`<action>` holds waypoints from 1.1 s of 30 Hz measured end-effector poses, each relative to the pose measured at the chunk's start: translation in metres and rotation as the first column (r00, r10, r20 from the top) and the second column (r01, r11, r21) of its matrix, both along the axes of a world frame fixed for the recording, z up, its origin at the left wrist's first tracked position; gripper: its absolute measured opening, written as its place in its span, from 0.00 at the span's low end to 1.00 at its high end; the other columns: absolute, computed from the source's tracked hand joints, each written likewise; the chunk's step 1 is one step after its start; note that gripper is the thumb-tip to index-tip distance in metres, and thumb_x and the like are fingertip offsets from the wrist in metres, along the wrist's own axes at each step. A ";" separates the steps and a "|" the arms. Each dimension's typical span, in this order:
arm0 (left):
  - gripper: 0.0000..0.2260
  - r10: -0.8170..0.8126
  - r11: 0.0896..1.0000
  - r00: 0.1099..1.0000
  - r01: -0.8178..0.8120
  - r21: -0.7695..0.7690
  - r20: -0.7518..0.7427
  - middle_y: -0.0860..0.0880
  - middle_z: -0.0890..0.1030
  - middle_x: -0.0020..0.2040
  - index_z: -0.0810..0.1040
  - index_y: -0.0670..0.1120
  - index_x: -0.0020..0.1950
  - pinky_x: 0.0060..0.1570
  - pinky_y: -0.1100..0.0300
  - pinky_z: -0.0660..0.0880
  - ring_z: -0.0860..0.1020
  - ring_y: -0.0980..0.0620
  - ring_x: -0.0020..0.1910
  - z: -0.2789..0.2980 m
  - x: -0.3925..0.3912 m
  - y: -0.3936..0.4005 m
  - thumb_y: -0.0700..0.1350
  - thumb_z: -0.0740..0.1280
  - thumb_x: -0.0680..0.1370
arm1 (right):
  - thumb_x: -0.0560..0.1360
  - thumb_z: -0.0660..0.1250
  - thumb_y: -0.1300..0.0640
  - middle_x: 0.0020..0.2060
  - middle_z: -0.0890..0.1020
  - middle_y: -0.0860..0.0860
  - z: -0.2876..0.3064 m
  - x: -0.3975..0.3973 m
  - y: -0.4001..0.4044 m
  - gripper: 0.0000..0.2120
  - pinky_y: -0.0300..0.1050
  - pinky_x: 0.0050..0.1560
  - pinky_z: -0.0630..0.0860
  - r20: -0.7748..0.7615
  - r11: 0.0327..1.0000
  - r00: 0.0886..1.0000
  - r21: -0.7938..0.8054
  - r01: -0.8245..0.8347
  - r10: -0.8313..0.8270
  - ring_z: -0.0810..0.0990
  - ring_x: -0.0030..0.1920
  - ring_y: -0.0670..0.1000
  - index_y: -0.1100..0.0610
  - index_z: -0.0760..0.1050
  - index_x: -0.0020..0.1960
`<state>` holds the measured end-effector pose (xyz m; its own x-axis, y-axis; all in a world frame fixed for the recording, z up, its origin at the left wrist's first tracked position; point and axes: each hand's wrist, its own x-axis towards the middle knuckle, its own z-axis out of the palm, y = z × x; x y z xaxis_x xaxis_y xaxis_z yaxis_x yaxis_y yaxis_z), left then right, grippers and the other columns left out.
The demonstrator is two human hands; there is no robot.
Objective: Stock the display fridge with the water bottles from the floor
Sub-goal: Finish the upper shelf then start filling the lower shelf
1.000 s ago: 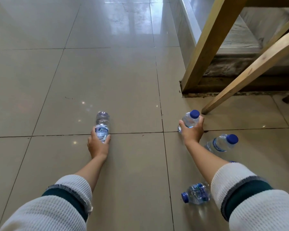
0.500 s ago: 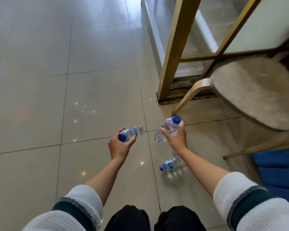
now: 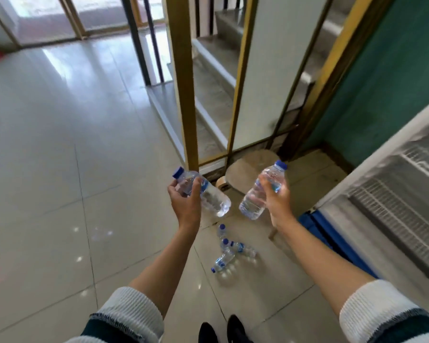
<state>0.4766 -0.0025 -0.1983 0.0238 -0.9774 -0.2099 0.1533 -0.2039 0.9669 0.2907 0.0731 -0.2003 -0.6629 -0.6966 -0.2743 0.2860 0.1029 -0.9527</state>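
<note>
Now, left grip: the left hand [image 3: 185, 203] is curled round a water bottle [image 3: 204, 191] near its neck, thumb on one side and fingers on the other, holding it clear of the floor.
Left bottle: it lies tilted, blue cap up and to the left, clear base down and to the right.
Right grip: the right hand [image 3: 276, 198] is wrapped round the middle of a second water bottle [image 3: 261, 191], fingers across its front.
Right bottle: it leans with its blue cap up and to the right and its base down and to the left; the two bases sit near each other but apart.
Arms: both forearms are bare, with white ribbed sleeves [image 3: 129, 314] banded in dark green pushed back towards the elbows.
Bottles left on the floor: a small cluster of bottles [image 3: 229, 250] lies on the tiled floor [image 3: 60, 169] below the hands, some on their sides and touching; the exact count is hard to tell.
Stool: a round-topped wooden stool [image 3: 243, 169] stands just beyond the hands, partly hidden by them.
Fridge: at the right edge the display fridge [image 3: 394, 194] shows white wire shelves, with a blue base strip below.
Beyond: gold-framed glass panels [image 3: 186, 82] stand upright behind the stool, and a green wall [image 3: 386, 82] rises to the right.
Feet: dark shoe tips [image 3: 223, 330] show at the bottom edge.
</note>
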 end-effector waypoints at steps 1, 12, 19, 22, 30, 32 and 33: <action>0.20 -0.036 0.999 0.998 0.036 -0.001 -0.044 0.47 0.78 0.55 0.66 0.46 0.65 0.46 0.60 0.79 0.81 0.52 0.51 0.020 -0.011 0.003 0.47 0.69 0.77 | 0.73 0.72 0.53 0.51 0.81 0.54 0.021 -0.007 0.008 0.24 0.51 0.46 0.83 0.022 0.999 0.999 -0.029 0.046 -0.045 0.83 0.48 0.51 0.55 0.69 0.66; 0.16 -0.559 0.829 0.824 0.558 -0.032 -0.093 0.43 0.80 0.51 0.70 0.49 0.59 0.49 0.46 0.81 0.83 0.46 0.44 0.137 -0.167 0.056 0.55 0.68 0.77 | 0.72 0.72 0.44 0.58 0.78 0.54 0.130 -0.109 0.145 0.30 0.59 0.54 0.80 0.098 0.868 0.878 -0.134 0.479 -0.469 0.81 0.54 0.54 0.53 0.66 0.69; 0.26 -0.743 0.663 0.669 0.729 -0.169 -0.023 0.49 0.79 0.47 0.70 0.48 0.60 0.47 0.53 0.80 0.82 0.51 0.44 0.175 -0.297 0.130 0.60 0.74 0.70 | 0.72 0.72 0.46 0.51 0.81 0.55 0.164 -0.204 0.243 0.25 0.60 0.53 0.80 0.090 0.751 0.767 -0.159 0.641 -0.635 0.82 0.49 0.55 0.51 0.68 0.65; 0.26 -0.805 0.571 0.593 0.786 -0.235 0.029 0.50 0.77 0.48 0.67 0.44 0.63 0.43 0.60 0.78 0.79 0.55 0.42 0.192 -0.357 0.166 0.52 0.75 0.72 | 0.71 0.73 0.49 0.50 0.81 0.55 0.175 -0.256 0.283 0.22 0.59 0.51 0.80 0.049 0.718 0.735 -0.184 0.672 -0.676 0.82 0.49 0.56 0.52 0.69 0.61; 0.23 -0.913 0.378 0.405 0.887 -0.265 0.052 0.45 0.79 0.56 0.71 0.44 0.62 0.44 0.57 0.82 0.81 0.47 0.54 0.218 -0.505 0.229 0.48 0.76 0.72 | 0.70 0.75 0.53 0.48 0.79 0.53 0.197 -0.396 0.338 0.27 0.45 0.42 0.76 -0.152 0.684 0.667 -0.170 0.710 -0.730 0.80 0.48 0.52 0.57 0.66 0.63; 0.24 -0.900 0.388 0.426 0.881 -0.270 0.096 0.47 0.81 0.53 0.73 0.45 0.61 0.51 0.50 0.81 0.81 0.49 0.52 0.219 -0.533 0.237 0.50 0.77 0.70 | 0.72 0.74 0.55 0.52 0.77 0.52 0.195 -0.427 0.343 0.25 0.45 0.46 0.77 -0.223 0.687 0.653 -0.155 0.709 -0.724 0.79 0.50 0.51 0.55 0.64 0.63; 0.23 -0.892 0.391 0.435 0.879 -0.272 0.125 0.49 0.80 0.51 0.72 0.46 0.60 0.54 0.50 0.80 0.81 0.52 0.50 0.219 -0.545 0.240 0.50 0.77 0.70 | 0.72 0.74 0.56 0.54 0.76 0.52 0.194 -0.439 0.344 0.25 0.49 0.50 0.78 -0.242 0.688 0.648 -0.155 0.709 -0.722 0.78 0.52 0.52 0.54 0.63 0.62</action>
